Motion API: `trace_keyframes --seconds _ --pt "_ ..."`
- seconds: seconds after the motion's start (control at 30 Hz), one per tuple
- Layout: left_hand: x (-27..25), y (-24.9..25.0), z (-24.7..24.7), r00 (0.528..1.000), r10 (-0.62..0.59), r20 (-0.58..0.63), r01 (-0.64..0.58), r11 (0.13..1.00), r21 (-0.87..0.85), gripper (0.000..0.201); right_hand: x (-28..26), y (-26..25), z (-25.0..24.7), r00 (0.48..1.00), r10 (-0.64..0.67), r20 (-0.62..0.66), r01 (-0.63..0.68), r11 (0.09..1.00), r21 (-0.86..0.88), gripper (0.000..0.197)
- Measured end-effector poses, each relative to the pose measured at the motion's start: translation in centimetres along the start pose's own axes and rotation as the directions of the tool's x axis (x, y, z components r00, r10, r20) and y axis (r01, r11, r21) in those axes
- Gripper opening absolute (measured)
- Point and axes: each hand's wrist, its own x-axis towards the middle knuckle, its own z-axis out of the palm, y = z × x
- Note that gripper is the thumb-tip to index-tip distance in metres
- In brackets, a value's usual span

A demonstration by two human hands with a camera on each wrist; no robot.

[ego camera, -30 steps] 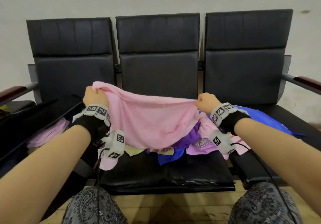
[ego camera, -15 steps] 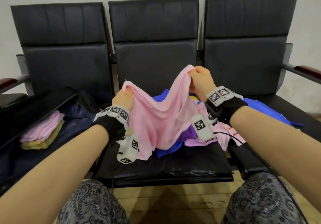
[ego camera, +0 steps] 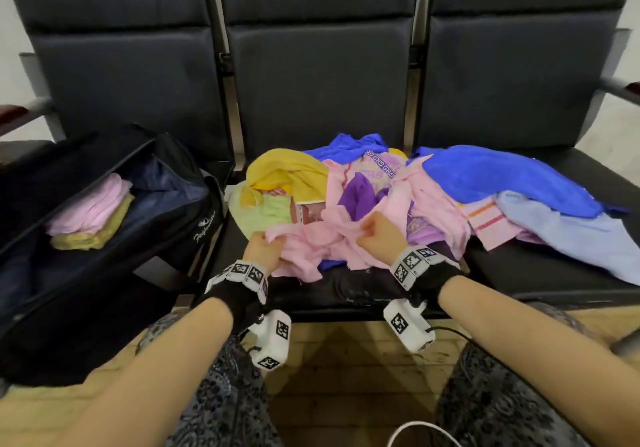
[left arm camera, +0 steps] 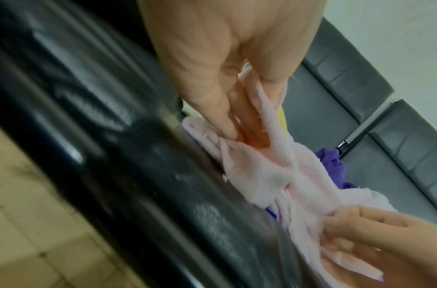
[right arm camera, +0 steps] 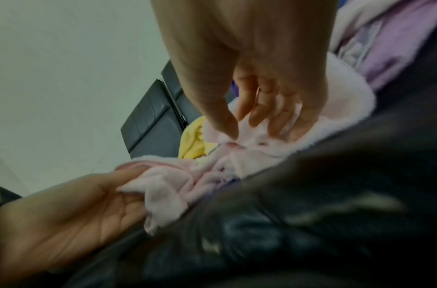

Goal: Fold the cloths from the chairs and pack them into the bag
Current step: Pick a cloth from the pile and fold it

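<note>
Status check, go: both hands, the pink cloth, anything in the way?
Left hand and right hand both gripping pink cloth, bunched on the middle seat. Bag open at left, two folded cloths inside. Loose pile crowds behind.

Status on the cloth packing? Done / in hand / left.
Done: two folded cloths, pink on yellow-green, lie in the open bag on the left seat.
In hand: left hand and right hand each grip the pink cloth, lying bunched at the middle seat's front edge, not yet folded.
Left: the unfolded pile, including the yellow, purple, blue and light-blue cloths.
</note>
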Motion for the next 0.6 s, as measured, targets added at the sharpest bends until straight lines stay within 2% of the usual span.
trace_keyframes --seconds 0.03,0.13,0.2,0.23,0.3,0.37,0.4,0.47,0.53,0.6 --pt "-0.1 -0.3 0.2 1.000 -0.014 0.014 0.015 0.997 -0.075 0.043 -0.1 0.3 0.2 0.999 -0.007 -0.051 0.006 1.000 -0.020 0.009" --pt "-1.1 -1.3 1.4 0.999 -0.018 0.051 0.031 0.964 -0.265 0.028 -0.7 1.6 1.3 0.999 0.027 0.034 -0.025 0.998 -0.061 0.008" --pt "-1.5 -1.9 2.4 0.998 -0.003 0.067 0.024 0.951 -0.310 0.026 -1.1 2.4 1.9 0.996 0.015 0.088 -0.010 0.998 -0.061 0.021" --pt "-1.7 -2.2 2.9 0.998 0.029 0.052 -0.013 0.955 -0.297 0.035 -1.3 2.6 2.2 0.995 0.003 0.097 0.005 0.997 -0.080 0.030" --pt "-2.2 -2.4 3.3 0.989 0.136 0.049 -0.122 0.968 -0.221 0.067 -1.4 2.9 2.7 0.997 -0.006 0.080 0.015 0.994 -0.111 0.038" --pt "-2.5 -2.4 3.8 0.960 0.260 0.100 -0.255 0.965 -0.066 0.090 -1.3 3.0 3.1 0.999 0.005 0.041 -0.002 0.996 -0.088 0.032" --pt "-2.4 -2.5 3.9 0.951 0.289 0.115 -0.295 0.955 0.041 0.091 -1.3 3.0 3.3 1.000 0.004 0.015 -0.003 0.996 -0.089 0.027" --pt "-2.1 -2.7 4.0 0.942 0.318 0.111 -0.337 0.900 0.277 0.076 -1.3 3.4 4.0 0.999 -0.020 -0.034 0.016 0.993 -0.117 0.017" --pt "-2.0 -2.9 4.0 0.908 0.392 0.148 -0.419 0.832 0.363 0.059 -1.5 4.0 4.8 0.995 -0.019 -0.094 0.011 0.996 -0.087 0.016" --pt "-1.7 -3.4 4.0 0.873 0.446 0.197 -0.487 0.780 0.392 0.049 -1.6 4.4 5.0 0.990 0.010 -0.143 -0.003 0.999 0.050 0.016"
